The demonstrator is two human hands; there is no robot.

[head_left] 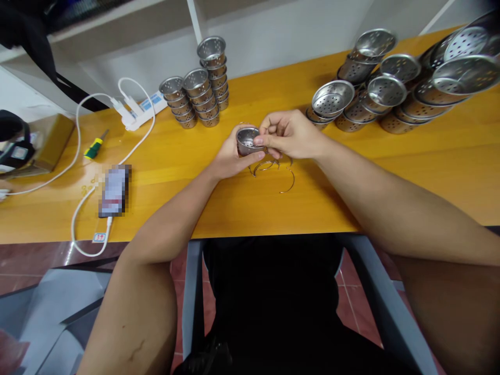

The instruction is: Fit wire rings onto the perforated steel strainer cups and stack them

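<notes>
My left hand (233, 154) is wrapped round a small perforated metal cup (247, 141), held upright over the table with its mouth facing me. At the cup's right rim, the thumb and fingers of my right hand (287, 134) are pinched together. Whether they grip the rim or some small piece there is too hard to see. Just below both hands, several thin curved wires (288, 183) lie on the wood, some partly hidden by my fingers.
Stacks of small perforated cups (197, 99) stand at the back left, larger stacks (367, 99) at the back right. On the left of the wooden table (164, 208) are a power strip (144, 112), a screwdriver (96, 146) and a phone (114, 191) on a white cable.
</notes>
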